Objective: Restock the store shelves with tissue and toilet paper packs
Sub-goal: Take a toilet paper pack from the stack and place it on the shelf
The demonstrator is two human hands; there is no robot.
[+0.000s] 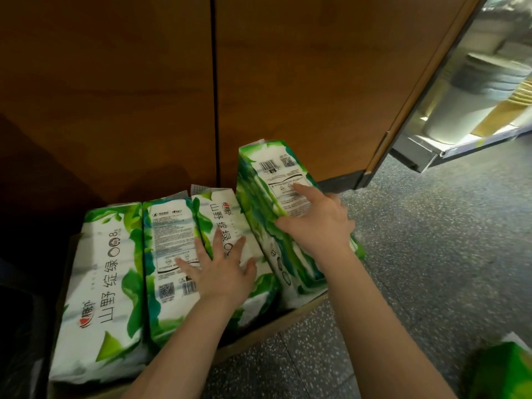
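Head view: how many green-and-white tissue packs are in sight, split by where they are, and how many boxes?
Packs lying in the cardboard box: 3 (left, middle, third)
Packs tilted up at the box's right end: 1
Packs partly visible at the bottom-right corner: 1
Cardboard boxes: 1
Total: 5 packs, 1 box

A speckled grey floor [431,254] carries an open cardboard box [288,318], set against a brown wooden panel [316,82]. Green-and-white tissue packs [100,283] fill the box. Another green pack [501,370] lies near the lower right corner.
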